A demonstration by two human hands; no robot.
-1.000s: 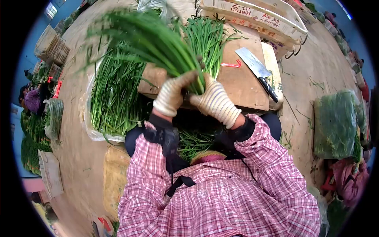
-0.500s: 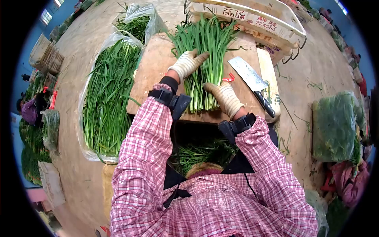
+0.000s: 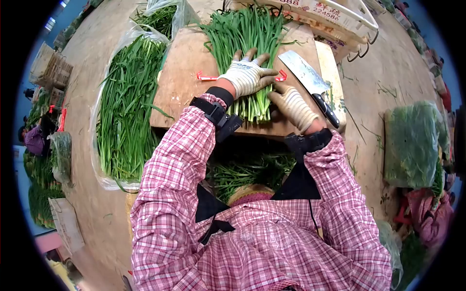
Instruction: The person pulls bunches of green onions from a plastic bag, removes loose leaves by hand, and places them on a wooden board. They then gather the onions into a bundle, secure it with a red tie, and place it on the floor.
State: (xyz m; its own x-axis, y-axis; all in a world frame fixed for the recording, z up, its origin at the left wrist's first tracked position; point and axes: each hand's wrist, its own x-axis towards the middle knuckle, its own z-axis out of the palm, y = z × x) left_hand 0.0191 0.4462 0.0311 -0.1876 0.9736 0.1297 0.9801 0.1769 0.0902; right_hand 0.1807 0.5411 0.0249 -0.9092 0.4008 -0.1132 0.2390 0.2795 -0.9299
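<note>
**Two gloved hands on a bunch of green chives**

A person in a pink checked shirt leans over a wooden board [image 3: 182,92]. Both hands wear knit gloves.

The left hand [image 3: 246,76] lies flat on top of a bunch of chives [image 3: 247,39]. Its fingers are spread wide and press down on the stalks. It does not grip them.

The right hand [image 3: 292,105] sits just beside the bunch, at about 4 o'clock from the left hand. Its fingers are loosely curled and touch the cut ends of the stalks (I cannot tell if it pinches any).

The chives lie in the middle of the board. The leafy tips point to 12 o'clock and the pale cut ends point to 6 o'clock, near the board's front edge.

A red band [image 3: 208,76] runs under the bunch. One end sticks out at 9 o'clock from the left hand, and the other end shows on the right side.

A cleaver [image 3: 307,77] rests on the board at 3 o'clock from the bunch, close to the right hand but not touching it.

At 9 o'clock from the board, a big pile of loose chives [image 3: 127,106] lies on clear plastic on the floor. At 12 o'clock stands a white crate [image 3: 335,17]. At 3 o'clock, well apart, sits a bag of greens [image 3: 412,145].
</note>
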